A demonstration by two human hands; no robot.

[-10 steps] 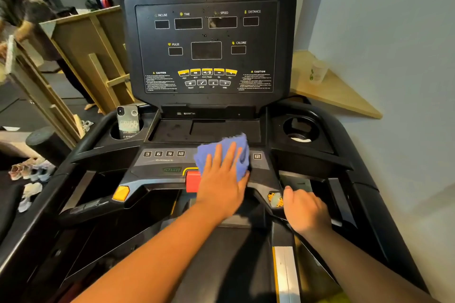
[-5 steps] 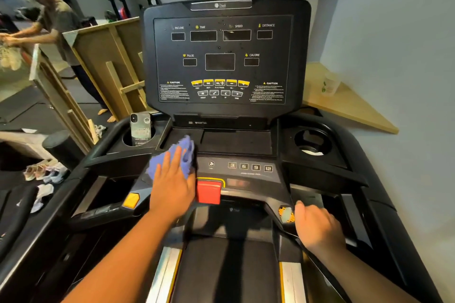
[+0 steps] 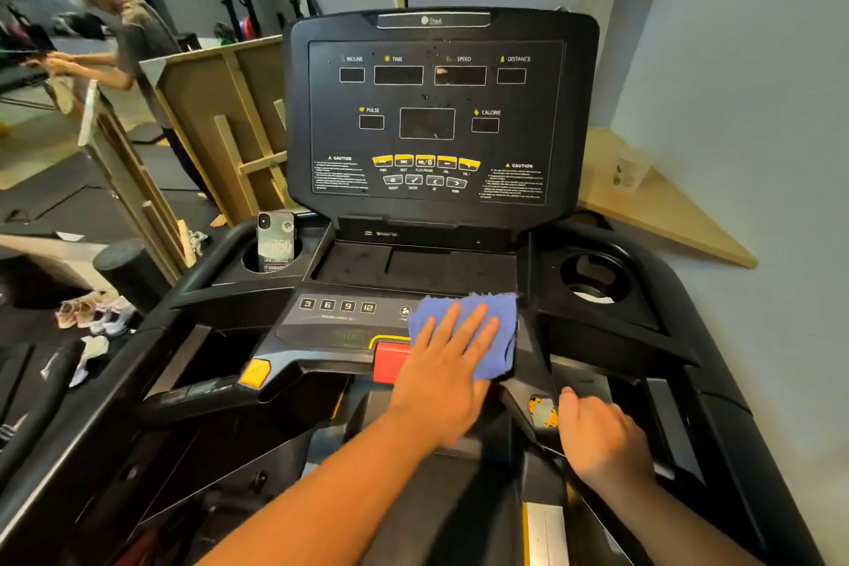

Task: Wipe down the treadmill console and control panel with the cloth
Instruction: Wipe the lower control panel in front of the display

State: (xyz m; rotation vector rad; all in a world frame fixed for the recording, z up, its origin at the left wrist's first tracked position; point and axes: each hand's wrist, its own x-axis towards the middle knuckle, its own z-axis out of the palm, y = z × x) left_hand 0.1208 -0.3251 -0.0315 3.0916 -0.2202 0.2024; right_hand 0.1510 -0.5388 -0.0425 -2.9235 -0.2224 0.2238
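While our right hand (image 3: 602, 439) curls round the black handrail (image 3: 592, 464), our left hand (image 3: 443, 375) presses the blue cloth (image 3: 494, 335) flat, fingers (image 3: 478, 326) straight and slightly spread, on the right of the control panel (image 3: 349, 322), just beside the red stop button (image 3: 389, 361). Farther off, a phone (image 3: 274, 241) stands in the left cup holder (image 3: 294, 267); the console (image 3: 441, 115) rises behind.

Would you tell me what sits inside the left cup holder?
A phone stands upright in the left cup holder, its back facing the camera. Its lower end and the holder's bottom are hidden.
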